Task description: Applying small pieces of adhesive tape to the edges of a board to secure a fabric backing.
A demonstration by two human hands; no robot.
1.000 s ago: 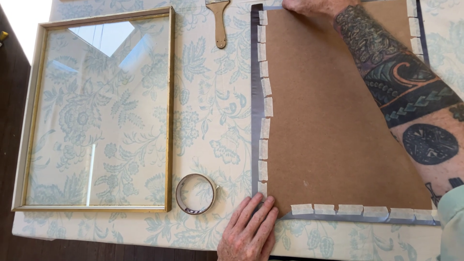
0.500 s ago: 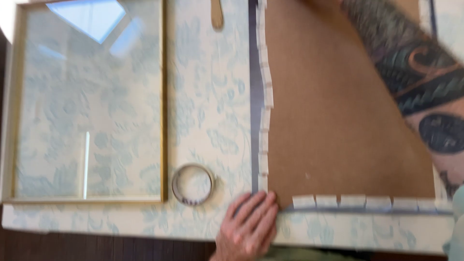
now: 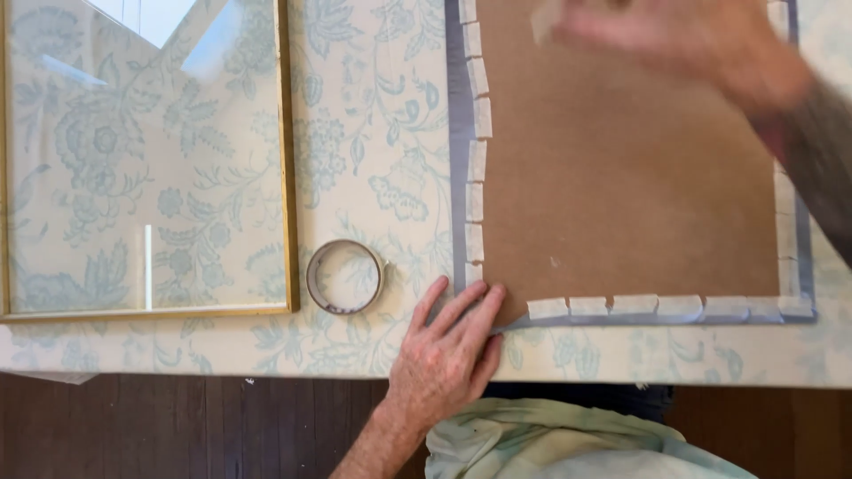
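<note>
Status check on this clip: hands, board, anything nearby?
Left hand flat, pressing near corner of brown backing board. Right hand blurred above the board's far edge, grip unclear. Tape strips line board edges. Tape roll beside left hand, apart; gold frame further left.

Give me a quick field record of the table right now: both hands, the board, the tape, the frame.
left hand: flat, fingers on the near-left corner of the brown backing board
right hand: blurred, over the board's far edge; whether it holds anything cannot be told
board edges: short pale tape strips along left, near and right sides
tape roll: flat on the floral tablecloth, left of the board
gold picture frame: glazed, far left
</note>
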